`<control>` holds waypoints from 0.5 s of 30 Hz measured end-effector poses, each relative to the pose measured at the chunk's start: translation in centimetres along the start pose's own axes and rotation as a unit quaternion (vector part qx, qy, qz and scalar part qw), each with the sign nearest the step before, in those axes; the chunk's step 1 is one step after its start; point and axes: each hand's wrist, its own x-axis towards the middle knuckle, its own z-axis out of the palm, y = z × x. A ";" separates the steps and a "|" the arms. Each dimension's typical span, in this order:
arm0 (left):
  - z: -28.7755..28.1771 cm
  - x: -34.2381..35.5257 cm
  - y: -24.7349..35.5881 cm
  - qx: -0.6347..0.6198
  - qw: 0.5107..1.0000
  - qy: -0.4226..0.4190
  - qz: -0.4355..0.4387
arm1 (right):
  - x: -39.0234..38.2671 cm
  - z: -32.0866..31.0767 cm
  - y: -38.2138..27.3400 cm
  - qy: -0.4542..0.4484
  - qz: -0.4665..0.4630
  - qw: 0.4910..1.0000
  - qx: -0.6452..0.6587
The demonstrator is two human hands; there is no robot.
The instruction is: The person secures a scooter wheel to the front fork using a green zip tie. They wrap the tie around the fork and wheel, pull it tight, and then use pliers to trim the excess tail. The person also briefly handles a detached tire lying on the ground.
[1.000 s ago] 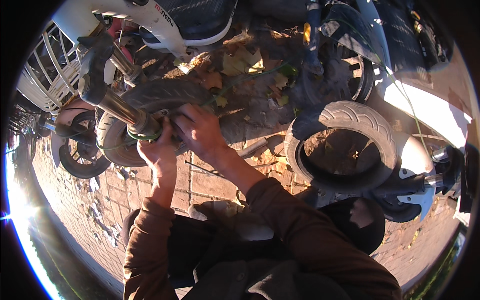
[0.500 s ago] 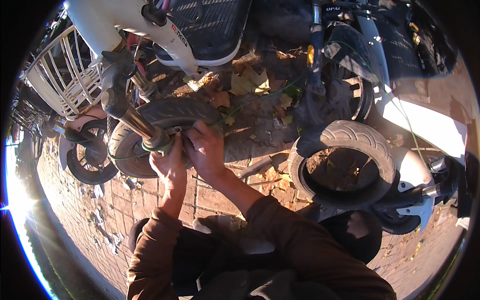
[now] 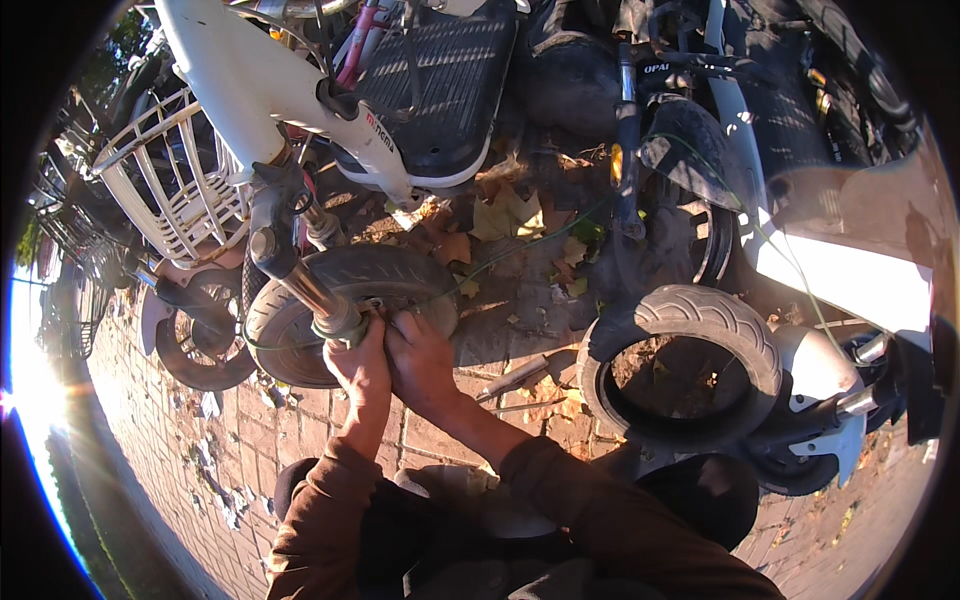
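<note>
A scooter's front wheel (image 3: 425,282) leans at the fork leg (image 3: 305,288), which has a shiny lower tube. Both hands are at its hub (image 3: 372,305). My left hand (image 3: 360,372) is closed, its fingertips against the lower end of the fork leg. Close beside it, my right hand (image 3: 422,368) is also closed, fingers curled toward the hub below the tyre. Whatever small part the fingers grip is hidden behind them. A thin green cord (image 3: 515,250) runs from around the wheel across the ground to the right.
A loose tyre (image 3: 690,308) lies at the right, over part of another fork. A long-handled tool (image 3: 515,378) rests on the paving between. White scooter bodies (image 3: 225,90), a white basket (image 3: 185,175) and dry leaves (image 3: 507,215) surround the wheel.
The whole view has shifted, so the scene sits lower in it. Relative to the hub, my right hand has come slightly nearer to me; my left hand stays by the fork end.
</note>
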 end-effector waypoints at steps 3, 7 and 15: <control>0.0 0.0 0.5 -0.026 0.999 -0.029 0.010 | 0.2 -0.4 -0.1 0.004 -0.016 1.000 -0.012; -0.3 0.1 0.4 -0.048 0.997 -0.052 -0.005 | 0.3 -1.1 -0.2 -0.013 -0.032 0.999 -0.018; -0.6 0.4 0.1 -0.039 0.997 -0.073 0.005 | 0.4 -0.9 0.1 -0.022 -0.061 0.998 -0.025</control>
